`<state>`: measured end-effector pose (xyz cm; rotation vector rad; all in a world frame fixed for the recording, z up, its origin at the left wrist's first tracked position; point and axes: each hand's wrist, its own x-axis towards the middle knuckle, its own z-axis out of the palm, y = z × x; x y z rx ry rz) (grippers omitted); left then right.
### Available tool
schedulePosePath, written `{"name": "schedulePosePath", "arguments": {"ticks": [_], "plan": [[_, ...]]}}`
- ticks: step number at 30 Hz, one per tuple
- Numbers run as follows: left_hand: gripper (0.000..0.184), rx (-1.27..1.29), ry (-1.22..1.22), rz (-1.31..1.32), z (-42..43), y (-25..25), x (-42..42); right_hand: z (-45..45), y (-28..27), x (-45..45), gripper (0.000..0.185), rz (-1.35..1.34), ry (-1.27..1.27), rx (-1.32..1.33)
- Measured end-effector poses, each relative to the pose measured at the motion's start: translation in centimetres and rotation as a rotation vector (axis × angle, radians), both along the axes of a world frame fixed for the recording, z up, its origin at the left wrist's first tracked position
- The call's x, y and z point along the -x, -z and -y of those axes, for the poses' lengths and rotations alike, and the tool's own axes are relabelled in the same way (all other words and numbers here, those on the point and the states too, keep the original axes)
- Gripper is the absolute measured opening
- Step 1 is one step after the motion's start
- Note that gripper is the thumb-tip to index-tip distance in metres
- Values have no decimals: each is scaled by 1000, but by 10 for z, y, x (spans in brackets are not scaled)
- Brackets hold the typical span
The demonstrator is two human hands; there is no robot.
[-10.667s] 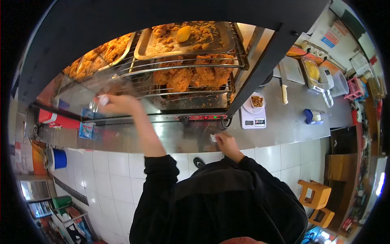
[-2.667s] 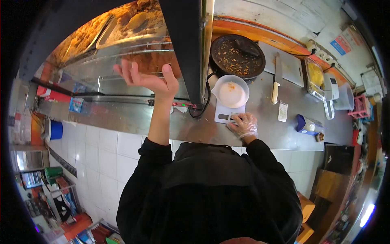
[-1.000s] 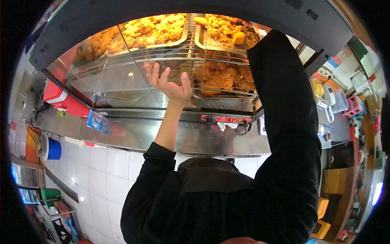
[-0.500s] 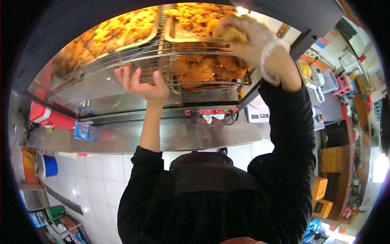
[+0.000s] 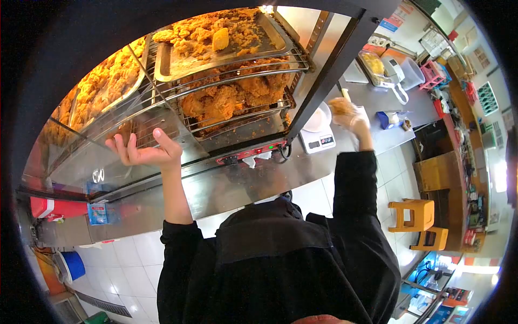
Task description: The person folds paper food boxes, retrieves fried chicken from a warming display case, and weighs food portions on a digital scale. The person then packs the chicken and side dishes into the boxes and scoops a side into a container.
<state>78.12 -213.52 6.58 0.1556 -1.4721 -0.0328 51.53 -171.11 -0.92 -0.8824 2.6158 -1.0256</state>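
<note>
My left hand is palm up with its fingers apart, at the glass panel of a heated display cabinet. Whether it touches the glass I cannot tell. My right hand, in a clear plastic glove, is closed around a browned piece of fried chicken, slightly blurred. It is just right of a white kitchen scale with a pale round dish on top. In the cabinet, a metal tray holds fried pieces and a yellow block. Larger fried chicken pieces lie on the rack below.
A dark cabinet post rises between my hands. Red controls line the cabinet's lower edge, above the steel counter. Further right are a blue-and-white packet and a clear tub. Yellow stools stand on the floor.
My right hand has moved from above the cabinet tray out to the right, beside the scale, carrying the chicken. The view has shifted rightward. My left hand stays open by the glass.
</note>
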Motion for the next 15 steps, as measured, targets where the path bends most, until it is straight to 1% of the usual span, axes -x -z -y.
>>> {"name": "schedulePosePath", "arguments": {"ticks": [2, 3, 4, 6, 7, 8, 10, 11, 13, 15], "plan": [[45, 12, -10, 11, 2, 1, -2, 23, 18, 18, 43, -115, -50, -348], [46, 20, -23, 24, 3, 1, -2, 49, -2, 2, 43, 27, 31, -475], [46, 23, -28, 26, 3, 1, -3, 56, 5, 8, 43, 27, 25, -472], [48, 14, -32, 39, 3, 1, -4, 67, 28, 23, 52, 71, 145, -619], [48, 18, -33, 47, 3, 1, -3, 68, 29, 22, 52, 78, 141, -616], [49, 23, -19, 31, 3, 1, -3, 66, 25, 21, 60, 142, 156, -566], [51, 30, -7, 22, 4, 0, -1, 54, 11, 21, 76, 389, 185, -378], [48, 49, 16, -9, 3, -1, 1, 43, 10, 25, 76, 397, 184, -378], [46, 69, 46, -33, 4, 0, 3, 26, 6, 29, 74, 117, 278, -306], [48, 67, 41, -36, 6, 3, 4, 16, -39, 6, 69, 243, 351, -146]]}}
